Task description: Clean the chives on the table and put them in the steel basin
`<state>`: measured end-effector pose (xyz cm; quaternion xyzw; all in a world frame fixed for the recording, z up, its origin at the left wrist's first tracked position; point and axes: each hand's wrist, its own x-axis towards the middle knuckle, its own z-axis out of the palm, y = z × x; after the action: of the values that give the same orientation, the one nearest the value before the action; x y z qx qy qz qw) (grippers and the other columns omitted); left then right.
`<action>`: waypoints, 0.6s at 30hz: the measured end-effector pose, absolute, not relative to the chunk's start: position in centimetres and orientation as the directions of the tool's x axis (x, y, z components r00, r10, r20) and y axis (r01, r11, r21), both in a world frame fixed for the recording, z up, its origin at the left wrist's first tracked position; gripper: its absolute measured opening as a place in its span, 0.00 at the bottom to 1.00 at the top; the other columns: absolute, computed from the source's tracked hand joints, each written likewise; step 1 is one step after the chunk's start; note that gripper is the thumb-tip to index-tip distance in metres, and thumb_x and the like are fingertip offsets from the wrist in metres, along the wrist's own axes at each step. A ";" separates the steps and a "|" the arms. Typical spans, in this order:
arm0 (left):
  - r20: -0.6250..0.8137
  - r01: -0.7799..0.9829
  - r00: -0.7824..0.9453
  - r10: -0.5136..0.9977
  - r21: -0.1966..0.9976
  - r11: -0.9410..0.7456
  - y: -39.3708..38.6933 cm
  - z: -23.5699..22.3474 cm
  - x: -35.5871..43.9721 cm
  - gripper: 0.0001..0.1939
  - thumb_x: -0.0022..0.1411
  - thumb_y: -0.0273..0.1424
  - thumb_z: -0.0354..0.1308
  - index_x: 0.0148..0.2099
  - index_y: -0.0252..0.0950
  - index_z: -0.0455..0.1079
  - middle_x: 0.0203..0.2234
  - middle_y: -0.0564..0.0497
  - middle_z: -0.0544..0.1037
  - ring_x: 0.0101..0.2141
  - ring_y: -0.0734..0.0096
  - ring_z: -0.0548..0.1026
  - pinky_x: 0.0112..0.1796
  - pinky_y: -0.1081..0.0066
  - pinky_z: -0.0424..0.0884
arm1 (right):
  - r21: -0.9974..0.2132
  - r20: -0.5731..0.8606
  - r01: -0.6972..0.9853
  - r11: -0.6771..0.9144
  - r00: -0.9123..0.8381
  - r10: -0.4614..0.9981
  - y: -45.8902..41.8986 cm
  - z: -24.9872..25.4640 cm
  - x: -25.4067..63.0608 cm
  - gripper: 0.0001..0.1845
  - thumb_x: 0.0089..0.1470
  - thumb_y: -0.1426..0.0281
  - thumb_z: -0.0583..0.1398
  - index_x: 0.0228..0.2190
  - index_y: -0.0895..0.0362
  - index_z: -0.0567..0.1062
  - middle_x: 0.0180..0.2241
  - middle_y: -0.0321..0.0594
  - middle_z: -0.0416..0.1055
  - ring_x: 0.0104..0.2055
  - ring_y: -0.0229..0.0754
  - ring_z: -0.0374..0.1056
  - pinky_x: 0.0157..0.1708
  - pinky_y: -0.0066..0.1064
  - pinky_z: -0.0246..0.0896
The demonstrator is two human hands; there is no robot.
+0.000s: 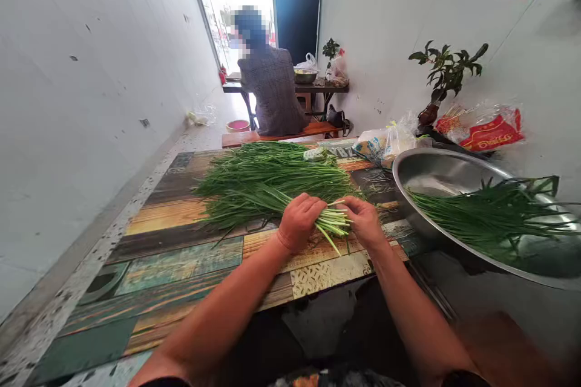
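My left hand (300,221) is wrapped round a bunch of garlic chives (334,221), whose pale stem ends point to the right. At those ends, my right hand (364,221) has its thumb and fingers pinched together; what exactly lies between them is too small to make out, though it touches the chive ends. Just beyond the hands a large heap of chives (272,172) spreads over the patterned table (181,266). A wide metal basin (436,166) on the right holds more long chives (481,217).
Behind the basin are a clear plastic bag (385,142), a potted plant (447,66) and red packaging (494,132). Loose trimmings (374,181) lie near the basin. Farther back, a person (272,84) sits on a bench (240,138) at another table.
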<state>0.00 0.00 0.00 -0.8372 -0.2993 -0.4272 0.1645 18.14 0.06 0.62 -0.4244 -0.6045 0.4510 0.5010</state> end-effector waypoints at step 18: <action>0.649 0.679 0.594 0.475 -0.088 -0.729 0.5 0.1 -0.6 0.14 0.69 0.33 0.43 0.41 0.35 0.69 0.34 0.47 0.76 0.35 0.67 0.70 0.38 0.67 0.65 | -0.219 0.443 0.882 0.418 -0.292 0.848 5.7 1.1 19.9 0.10 0.56 0.69 0.58 0.34 0.56 0.80 0.35 0.45 0.74 0.39 0.46 0.63 0.41 0.36 0.58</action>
<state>-0.64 0.46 0.05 -0.8774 -0.3288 -0.3076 0.1655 19.87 5.73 1.12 -0.5384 -0.8031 -0.0334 0.2531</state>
